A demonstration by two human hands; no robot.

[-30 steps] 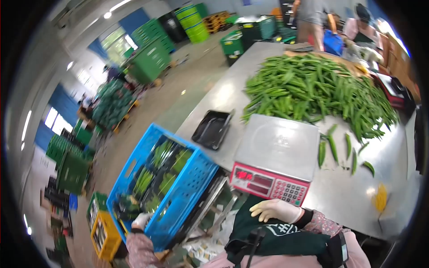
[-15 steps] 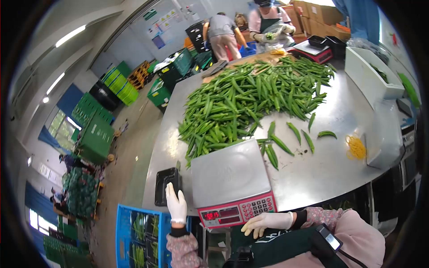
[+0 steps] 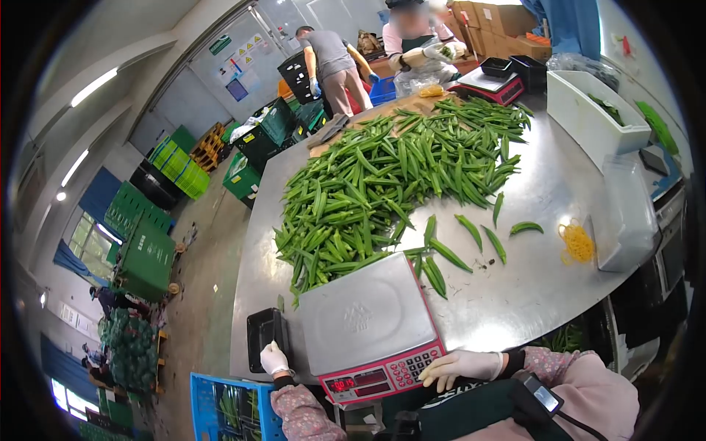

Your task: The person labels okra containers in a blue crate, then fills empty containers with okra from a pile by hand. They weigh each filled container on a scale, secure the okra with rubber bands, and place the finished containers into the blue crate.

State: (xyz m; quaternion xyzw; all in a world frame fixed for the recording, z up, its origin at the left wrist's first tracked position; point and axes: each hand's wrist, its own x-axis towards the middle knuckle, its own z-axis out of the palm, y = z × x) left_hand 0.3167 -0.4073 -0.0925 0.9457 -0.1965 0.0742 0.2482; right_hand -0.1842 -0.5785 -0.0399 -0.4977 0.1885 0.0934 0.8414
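My left hand, in a white glove, has its fingers closed at the near right edge of a black plastic tray. The tray lies on the metal table left of the scale. A red scale with a bare silver platform stands in front of me, its red digits lit. My right hand, gloved too, holds nothing; its loosely bent fingers hang down beside the scale's keypad. Beyond the scale spreads a big pile of green okra, with several loose pods on the near side.
Yellow rubber bands lie on the right beside a clear plastic box. Behind them is a white foam box. A blue crate with packed trays stands at lower left. A co-worker is across the table, near another scale.
My left hand has gone from spread fingers above the tray to closed fingers at its edge. My right hand stays near the keypad. The view has shifted slightly.
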